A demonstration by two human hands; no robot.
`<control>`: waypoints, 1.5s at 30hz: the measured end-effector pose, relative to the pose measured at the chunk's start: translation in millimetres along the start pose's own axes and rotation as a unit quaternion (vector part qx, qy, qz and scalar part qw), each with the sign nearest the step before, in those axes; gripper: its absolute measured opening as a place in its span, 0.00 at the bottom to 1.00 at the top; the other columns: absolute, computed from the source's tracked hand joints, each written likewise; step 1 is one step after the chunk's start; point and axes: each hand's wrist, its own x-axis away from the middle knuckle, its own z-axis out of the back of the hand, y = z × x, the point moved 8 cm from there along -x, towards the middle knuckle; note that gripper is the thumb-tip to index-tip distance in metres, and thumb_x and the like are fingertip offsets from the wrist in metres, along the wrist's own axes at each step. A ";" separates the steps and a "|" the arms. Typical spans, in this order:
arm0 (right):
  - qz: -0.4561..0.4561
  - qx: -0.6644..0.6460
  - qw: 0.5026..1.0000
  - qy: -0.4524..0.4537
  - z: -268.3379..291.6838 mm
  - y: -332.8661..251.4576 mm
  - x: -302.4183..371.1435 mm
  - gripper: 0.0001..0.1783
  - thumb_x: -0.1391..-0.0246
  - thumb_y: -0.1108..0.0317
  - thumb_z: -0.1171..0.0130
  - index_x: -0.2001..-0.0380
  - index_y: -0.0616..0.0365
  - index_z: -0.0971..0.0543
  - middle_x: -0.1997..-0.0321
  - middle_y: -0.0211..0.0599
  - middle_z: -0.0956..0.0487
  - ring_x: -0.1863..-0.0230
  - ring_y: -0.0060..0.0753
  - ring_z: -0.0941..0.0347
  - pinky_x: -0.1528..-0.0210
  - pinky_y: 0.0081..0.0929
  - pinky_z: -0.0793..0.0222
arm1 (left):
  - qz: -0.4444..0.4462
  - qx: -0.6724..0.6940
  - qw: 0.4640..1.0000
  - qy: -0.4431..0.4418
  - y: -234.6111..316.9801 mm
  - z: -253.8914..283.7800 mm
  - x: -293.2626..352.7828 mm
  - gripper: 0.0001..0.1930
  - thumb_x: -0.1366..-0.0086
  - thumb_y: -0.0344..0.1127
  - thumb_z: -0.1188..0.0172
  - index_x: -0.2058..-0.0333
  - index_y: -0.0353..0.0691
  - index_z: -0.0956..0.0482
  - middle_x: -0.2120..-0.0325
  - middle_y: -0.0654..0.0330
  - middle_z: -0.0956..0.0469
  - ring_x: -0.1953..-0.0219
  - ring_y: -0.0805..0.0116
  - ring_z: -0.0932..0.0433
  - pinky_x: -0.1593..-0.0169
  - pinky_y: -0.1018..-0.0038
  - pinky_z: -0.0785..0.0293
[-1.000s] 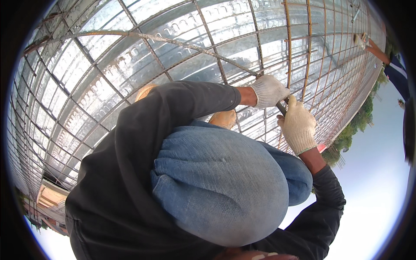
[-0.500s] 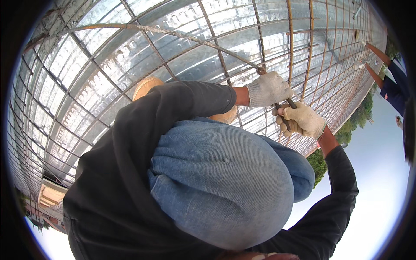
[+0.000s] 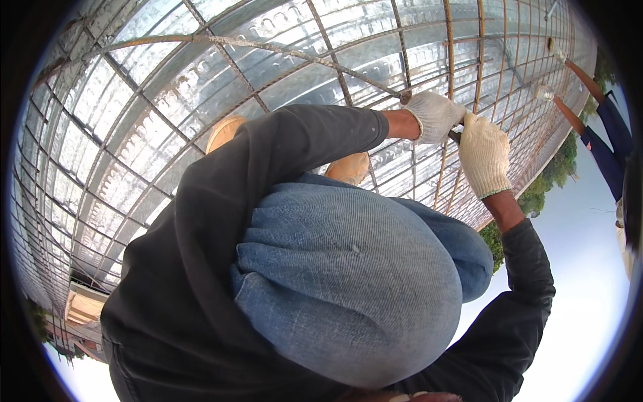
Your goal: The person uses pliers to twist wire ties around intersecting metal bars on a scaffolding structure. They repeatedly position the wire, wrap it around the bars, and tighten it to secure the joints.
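Observation:
My left hand (image 3: pixel 437 118), in a white knit glove, is closed low over the rebar mesh (image 3: pixel 447 57). What its fingers hold is hidden. Touching it at the fingertips is my right hand (image 3: pixel 485 153), gloved too and wrapped round dark-handled pincers (image 3: pixel 455 136). Only a short dark part of the pincers shows between the hands; their jaws are out of sight. Just beyond my left hand, a long bent bar (image 3: pixel 295 59) ends in a small brownish knob (image 3: pixel 404 98).
Corrugated shiny metal decking (image 3: pixel 268 33) lies under the mesh. My tan boots (image 3: pixel 349 167) stand on it below my bent knees (image 3: pixel 355 268). At the far right another person's gloved hand (image 3: pixel 544 92) reaches to the mesh. Trees (image 3: pixel 556 167) line the deck's edge.
Both my hands have shifted a little up and right. My right hand has turned upright, and the pincers' handles, plainly seen before, are now mostly covered. The other person's hands have moved slightly.

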 end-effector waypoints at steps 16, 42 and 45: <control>-0.090 -0.563 0.671 -0.475 -88.2 6.6 23.1 0.11 0.28 0.61 0.36 0.58 0.59 0.15 0.71 0.38 0.17 0.73 0.33 0.17 0.77 0.35 0.28 | -0.141 -0.123 0.977 0.105 30.7 -4.3 35.1 0.15 0.33 0.35 0.29 0.49 0.42 0.16 0.61 0.56 0.11 0.56 0.57 0.08 0.51 0.61 0.13; 0.010 -0.160 0.968 -0.194 -27.4 11.1 -0.7 0.18 0.27 0.60 0.37 0.50 0.65 0.13 0.60 0.57 0.10 0.54 0.60 0.10 0.49 0.53 0.14 | 0.020 -0.089 0.994 0.051 10.3 6.3 30.2 0.31 0.40 0.34 0.22 0.40 0.35 0.24 0.62 0.52 0.11 0.57 0.52 0.09 0.48 0.58 0.14; -0.039 -0.277 0.916 -0.288 -51.0 11.7 2.6 0.24 0.26 0.54 0.38 0.55 0.70 0.13 0.71 0.50 0.15 0.68 0.46 0.16 0.60 0.48 0.22 | -0.038 -0.191 0.977 0.086 13.6 -4.7 46.3 0.28 0.32 0.35 0.30 0.34 0.37 0.22 0.56 0.53 0.12 0.53 0.59 0.11 0.37 0.64 0.22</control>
